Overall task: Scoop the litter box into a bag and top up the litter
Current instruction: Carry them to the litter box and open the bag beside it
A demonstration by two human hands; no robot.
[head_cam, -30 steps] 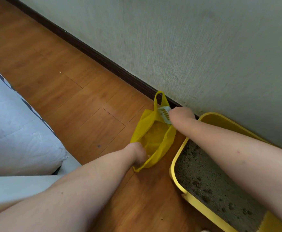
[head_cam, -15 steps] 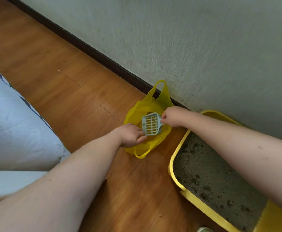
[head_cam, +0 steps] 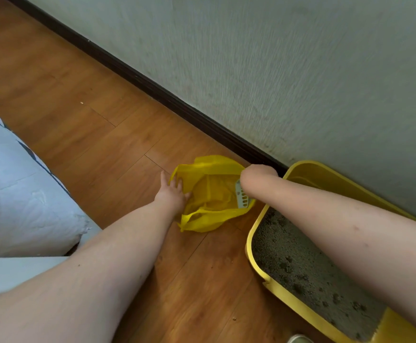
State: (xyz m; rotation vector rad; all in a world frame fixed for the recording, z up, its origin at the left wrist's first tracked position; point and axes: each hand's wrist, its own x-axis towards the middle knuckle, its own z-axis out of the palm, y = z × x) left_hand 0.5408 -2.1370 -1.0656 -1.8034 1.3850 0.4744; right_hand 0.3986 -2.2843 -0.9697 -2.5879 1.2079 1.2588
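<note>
Partly hidden, the scoop pokes from behind the right hand.

Yellow bag, yellow litter box, grey litter, pale slotted scoop

On the wooden plank floor, the left hand spreads open the crumpled yellow plastic bag; the right hand holds a pale slotted litter scoop inside it, beside the yellow litter box of grey litter.
</note>
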